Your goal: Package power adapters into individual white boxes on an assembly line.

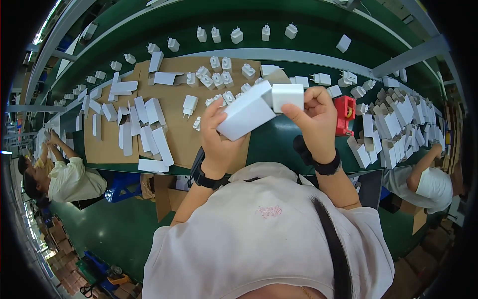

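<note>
My left hand (219, 137) is closed around a white cardboard box (246, 113), which tilts up to the right with its flap end toward my other hand. In my right hand (318, 117) a white charger plug (288, 95) is pinched between thumb and fingers, right at the box's end. Whether the charger touches the box inside is hard to make out. Beyond the box, a cluster of white chargers (217, 79) stands on a brown cardboard sheet (181, 134). One more charger (189, 105) lies left of my left hand.
Several flat white boxes (149, 112) lie on the cardboard at left. A red tape dispenser (344, 115) stands right of my right hand, before a pile of white boxes (398, 119). Chargers (236, 35) line the green conveyor (313, 42). People (74, 179) sit at both sides.
</note>
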Action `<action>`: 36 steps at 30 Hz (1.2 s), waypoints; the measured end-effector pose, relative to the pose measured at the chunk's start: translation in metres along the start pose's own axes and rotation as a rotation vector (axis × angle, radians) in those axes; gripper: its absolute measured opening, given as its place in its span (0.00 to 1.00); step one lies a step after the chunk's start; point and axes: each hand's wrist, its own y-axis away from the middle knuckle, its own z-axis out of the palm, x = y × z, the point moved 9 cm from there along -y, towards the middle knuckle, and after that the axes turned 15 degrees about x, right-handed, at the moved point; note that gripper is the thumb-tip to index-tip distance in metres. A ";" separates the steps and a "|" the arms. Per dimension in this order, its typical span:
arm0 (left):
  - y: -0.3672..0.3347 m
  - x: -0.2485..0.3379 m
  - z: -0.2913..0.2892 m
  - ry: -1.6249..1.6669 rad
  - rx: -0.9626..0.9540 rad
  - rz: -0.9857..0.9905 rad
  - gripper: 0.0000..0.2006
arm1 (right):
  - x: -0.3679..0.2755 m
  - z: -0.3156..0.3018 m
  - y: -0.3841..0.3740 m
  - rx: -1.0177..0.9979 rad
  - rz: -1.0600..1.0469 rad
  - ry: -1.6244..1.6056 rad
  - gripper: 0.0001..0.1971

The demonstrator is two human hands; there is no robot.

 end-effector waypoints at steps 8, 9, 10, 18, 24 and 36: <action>0.011 -0.003 0.012 -0.036 -0.026 0.085 0.34 | 0.027 0.007 -0.014 -0.218 0.139 0.084 0.15; 0.010 -0.005 0.013 -0.038 -0.018 0.074 0.34 | 0.030 0.005 -0.020 -0.247 0.008 0.203 0.18; 0.010 -0.006 0.014 -0.039 -0.010 0.064 0.34 | 0.032 0.005 -0.021 -0.275 -0.123 0.323 0.21; 0.010 -0.011 0.036 0.039 0.122 0.029 0.35 | 0.041 0.030 -0.002 -0.127 0.156 -0.279 0.35; 0.005 -0.024 0.062 0.172 -0.203 -0.477 0.35 | 0.049 0.027 -0.015 -0.185 0.011 -0.098 0.22; 0.020 -0.032 0.096 0.307 -0.469 -0.741 0.36 | 0.055 0.025 -0.030 -0.312 -0.136 0.171 0.08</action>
